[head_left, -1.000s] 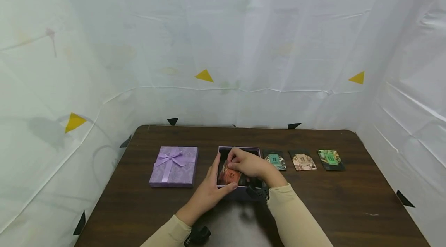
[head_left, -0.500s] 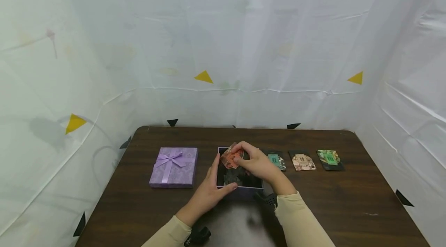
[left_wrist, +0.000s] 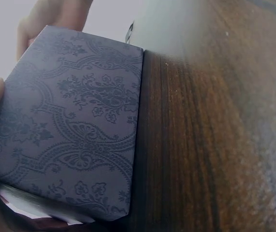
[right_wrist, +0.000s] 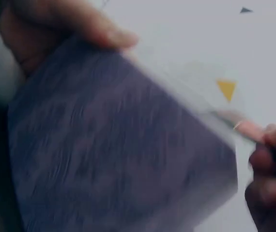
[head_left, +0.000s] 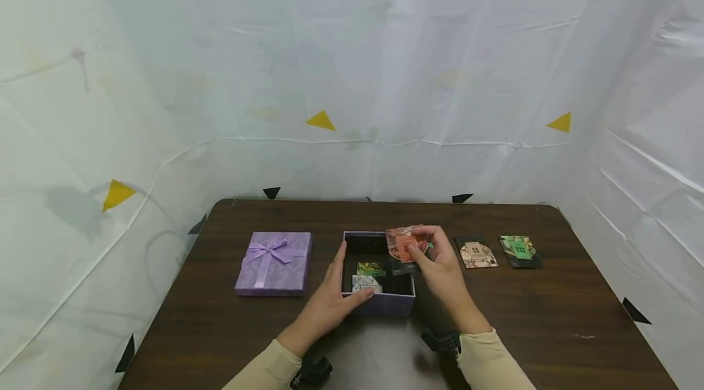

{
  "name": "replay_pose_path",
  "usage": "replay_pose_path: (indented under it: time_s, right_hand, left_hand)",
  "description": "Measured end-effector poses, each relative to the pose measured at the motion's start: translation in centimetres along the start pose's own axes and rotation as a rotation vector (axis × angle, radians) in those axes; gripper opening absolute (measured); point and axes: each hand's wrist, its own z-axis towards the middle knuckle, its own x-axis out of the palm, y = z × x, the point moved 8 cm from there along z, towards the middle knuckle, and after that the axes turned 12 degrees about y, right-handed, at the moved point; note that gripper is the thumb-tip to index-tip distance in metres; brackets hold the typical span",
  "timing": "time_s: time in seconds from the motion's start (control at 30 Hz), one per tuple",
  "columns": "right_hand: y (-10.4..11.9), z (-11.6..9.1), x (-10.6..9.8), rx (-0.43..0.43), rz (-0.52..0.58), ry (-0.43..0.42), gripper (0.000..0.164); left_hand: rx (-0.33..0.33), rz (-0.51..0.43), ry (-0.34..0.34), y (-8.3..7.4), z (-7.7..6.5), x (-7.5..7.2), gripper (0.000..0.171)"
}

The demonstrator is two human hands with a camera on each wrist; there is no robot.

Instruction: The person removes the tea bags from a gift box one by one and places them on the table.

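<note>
Just above the right rim of an open purple box (head_left: 387, 305), my right hand (head_left: 450, 274) pinches a flat packet with an orange label (head_left: 405, 247) between thumb and fingers. My left hand (head_left: 324, 312) holds the box at its front left corner, thumb over the front rim and fingers along the left wall. Inside the box lie a green-and-yellow packet (head_left: 371, 268) and a pale grey one (head_left: 365, 283). The box's patterned side wall (left_wrist: 80, 121) fills much of the left wrist view. Motion blurs the right wrist view.
Left of the box lies a purple lid with a ribbon bow (head_left: 275, 263). To the right, a beige-labelled packet (head_left: 478, 254) and a green-labelled packet (head_left: 520, 250) rest on the dark wooden table (head_left: 561, 316). Another packet is mostly hidden behind my right hand.
My right hand has lifted the orange-labelled packet out of the box and carried it to the right. Packets inside the box now show. The left hand has stayed in place.
</note>
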Motion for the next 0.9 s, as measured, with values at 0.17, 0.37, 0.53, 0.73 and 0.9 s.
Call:
replay_pose_path:
  time_s: [0.17,0.37,0.53,0.73,0.9]
  right_hand:
    - [-2.2,-1.7,-1.8,0.051,0.284,-0.025,0.039]
    - [-4.1,-4.5,-4.4,0.137,0.281,-0.145,0.037]
    - [-6.2,-7.1,-6.7,0.367,0.155,-0.218,0.042]
    - [-7.4,-9.5,-8.0,0.59,-0.033,-0.172,0.05]
    - [-8.0,-9.7,-7.9,0.624,-0.109,-0.097,0.046]
  left_hand:
    - [-0.005,0.008,-0.006,0.0,0.0,-0.2,0.113]
    - [-0.013,0.01,-0.005,0.1,-0.1,0.0,0.111]
    - [-0.019,0.0,-0.005,0.0,-0.1,0.1,0.111]
    - [-0.023,-0.001,0.004,0.0,-0.2,0.2,0.111]
    - [-0.019,0.001,-0.007,-0.1,-0.2,0.1,0.111]
